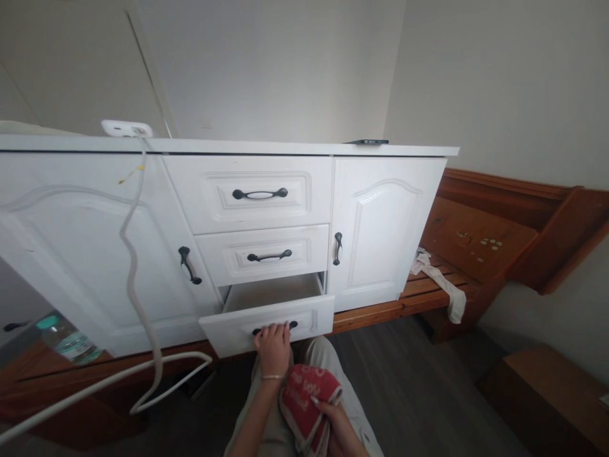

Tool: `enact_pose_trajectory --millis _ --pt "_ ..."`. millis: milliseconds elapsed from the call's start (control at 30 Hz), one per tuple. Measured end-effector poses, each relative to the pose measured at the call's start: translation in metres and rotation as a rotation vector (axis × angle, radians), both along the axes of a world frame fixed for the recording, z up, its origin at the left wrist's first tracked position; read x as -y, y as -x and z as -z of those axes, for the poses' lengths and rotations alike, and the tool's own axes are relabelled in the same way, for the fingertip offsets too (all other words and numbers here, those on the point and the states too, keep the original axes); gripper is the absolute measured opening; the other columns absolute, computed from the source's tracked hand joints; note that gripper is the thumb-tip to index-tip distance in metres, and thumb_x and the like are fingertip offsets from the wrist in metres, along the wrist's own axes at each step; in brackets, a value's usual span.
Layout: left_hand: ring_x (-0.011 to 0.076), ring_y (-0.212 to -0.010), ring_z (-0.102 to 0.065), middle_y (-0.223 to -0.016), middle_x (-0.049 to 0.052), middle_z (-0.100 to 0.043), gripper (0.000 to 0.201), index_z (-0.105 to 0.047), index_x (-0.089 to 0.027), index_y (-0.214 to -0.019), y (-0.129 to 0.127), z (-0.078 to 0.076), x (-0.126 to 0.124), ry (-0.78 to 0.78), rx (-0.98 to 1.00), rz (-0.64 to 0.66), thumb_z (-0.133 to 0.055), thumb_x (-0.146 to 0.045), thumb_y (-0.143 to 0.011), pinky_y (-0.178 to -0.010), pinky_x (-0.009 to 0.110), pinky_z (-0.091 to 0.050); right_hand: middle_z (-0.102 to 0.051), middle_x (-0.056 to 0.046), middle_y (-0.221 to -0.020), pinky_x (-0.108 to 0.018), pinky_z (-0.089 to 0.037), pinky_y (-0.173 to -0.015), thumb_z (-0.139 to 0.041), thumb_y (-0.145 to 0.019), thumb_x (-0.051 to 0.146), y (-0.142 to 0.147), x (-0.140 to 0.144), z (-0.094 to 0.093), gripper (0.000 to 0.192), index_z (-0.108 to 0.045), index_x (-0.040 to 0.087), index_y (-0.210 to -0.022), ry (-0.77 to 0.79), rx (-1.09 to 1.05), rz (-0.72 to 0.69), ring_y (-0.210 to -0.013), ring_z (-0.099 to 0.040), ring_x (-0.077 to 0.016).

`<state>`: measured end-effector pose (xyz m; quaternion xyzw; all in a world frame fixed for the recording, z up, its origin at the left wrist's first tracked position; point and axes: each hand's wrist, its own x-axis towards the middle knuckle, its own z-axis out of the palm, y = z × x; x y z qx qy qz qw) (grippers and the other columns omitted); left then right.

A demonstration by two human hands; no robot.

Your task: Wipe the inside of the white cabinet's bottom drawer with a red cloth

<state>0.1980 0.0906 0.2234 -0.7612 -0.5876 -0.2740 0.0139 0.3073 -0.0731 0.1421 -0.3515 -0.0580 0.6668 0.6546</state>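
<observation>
The bottom drawer [304,317] of the white cabinet is pulled out, and part of its inside shows. My left hand [275,349] has its fingers hooked over the dark drawer handle [294,325], covering most of it. In my right hand [335,419] is a folded red cloth [307,400] with pale lettering and a light border, held near my lap with the thumb on top. Above, the middle drawer [223,260] and top drawer [202,203] are closed.
A white power strip [127,129] sits on the cabinet top, its cable hanging down in front of the left door [85,254]. A dark flat device [371,141] lies on the top's right. A bottle [71,343], a wooden bench [476,235] with pale cloth [440,282], and a cardboard box [547,393] stand around.
</observation>
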Motion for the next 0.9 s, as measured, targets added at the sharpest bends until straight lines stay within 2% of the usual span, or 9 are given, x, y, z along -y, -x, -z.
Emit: enact_pose_trajectory --millis 133,233,467,567,633,700,767,833,900 --pt "0.024 -0.106 -0.062 -0.108 0.007 -0.076 0.04 -0.077 -0.025 -0.112 0.03 0.03 0.067 -0.083 -0.017 0.073 -0.037 -0.024 -0.102 -0.1 0.045 -0.034 -0.08 -0.011 -0.085 -0.053 -0.052 -0.095 -0.09 -0.042 0.034 0.003 0.003 -0.002 0.051 -0.076 0.017 -0.088 0.12 -0.037 0.045 -0.103 -0.073 -0.0402" --pt "0.023 -0.109 -0.063 -0.112 0.005 -0.076 0.042 -0.076 -0.027 -0.113 0.047 0.042 0.098 -0.123 -0.038 0.149 -0.037 -0.018 -0.1 -0.102 0.045 -0.035 -0.08 -0.014 -0.085 -0.051 -0.053 -0.095 -0.089 -0.042 0.036 0.01 0.01 -0.005 0.053 -0.076 0.014 -0.088 0.176 -0.034 0.027 -0.103 -0.073 -0.0399" --pt "0.0221 -0.108 -0.065 -0.111 0.003 -0.076 0.031 -0.073 -0.029 -0.114 0.051 0.027 0.112 -0.051 0.156 0.221 -0.047 -0.03 -0.1 -0.1 0.042 -0.044 -0.08 -0.004 -0.088 -0.06 -0.055 -0.09 -0.087 -0.039 0.034 0.016 0.025 -0.017 0.055 -0.076 0.028 -0.092 0.179 0.078 -0.062 -0.101 -0.073 -0.042" --pt "0.0208 -0.106 -0.065 -0.107 0.005 -0.073 0.034 -0.073 -0.026 -0.106 0.068 0.018 0.119 -0.073 0.415 0.191 -0.041 -0.032 -0.102 -0.094 0.036 -0.05 -0.08 -0.01 -0.085 -0.056 -0.056 -0.091 -0.089 -0.041 0.033 -0.005 0.035 -0.037 0.053 -0.076 0.019 -0.091 0.263 0.038 -0.038 -0.101 -0.073 -0.0423" --pt "0.0211 -0.102 -0.064 -0.101 0.007 -0.071 0.036 -0.073 -0.024 -0.097 0.095 0.021 0.122 -0.095 0.546 0.102 -0.039 -0.034 -0.102 -0.092 0.035 -0.05 -0.081 -0.012 -0.088 -0.052 -0.058 -0.091 -0.091 -0.043 0.031 -0.029 0.043 -0.06 0.054 -0.075 0.016 -0.093 0.336 -0.016 0.038 -0.101 -0.074 -0.0397" --pt "0.0226 -0.099 -0.063 -0.096 0.007 -0.07 0.039 -0.072 -0.024 -0.089 0.132 0.037 0.122 -0.08 0.584 -0.029 -0.039 -0.041 -0.101 -0.092 0.037 -0.05 -0.081 -0.01 -0.09 -0.049 -0.06 -0.091 -0.091 -0.045 0.025 -0.058 0.05 -0.09 0.055 -0.074 0.016 -0.096 0.373 -0.009 0.16 -0.098 -0.075 -0.0364" --pt "0.0248 -0.096 -0.063 -0.093 0.008 -0.071 0.048 -0.072 -0.023 -0.086 0.169 0.068 0.119 0.04 0.547 -0.155 -0.035 -0.05 -0.099 -0.092 0.04 -0.05 -0.081 -0.007 -0.085 -0.048 -0.061 -0.089 -0.089 -0.045 0.02 -0.086 0.049 -0.123 0.057 -0.074 0.017 -0.1 0.39 0.092 0.304 -0.09 -0.077 -0.0337" --pt "0.0273 -0.093 -0.064 -0.09 0.009 -0.073 0.054 -0.072 -0.021 -0.084 0.198 0.109 0.117 0.282 0.464 -0.257 -0.032 -0.055 -0.096 -0.093 0.043 -0.05 -0.081 -0.004 -0.084 -0.047 -0.062 -0.087 -0.087 -0.05 0.02 -0.106 0.038 -0.155 0.056 -0.073 0.019 -0.104 0.352 0.244 0.452 -0.082 -0.077 -0.0294" --pt "0.0272 -0.095 -0.067 -0.094 0.01 -0.075 0.05 -0.072 -0.021 -0.083 0.214 0.15 0.116 0.56 0.364 -0.258 -0.032 -0.047 -0.095 -0.097 0.041 -0.05 -0.08 -0.003 -0.088 -0.045 -0.064 -0.086 -0.085 -0.056 0.021 -0.117 0.015 -0.184 0.05 -0.073 0.021 -0.104 0.266 0.403 0.572 -0.078 -0.077 -0.0253"
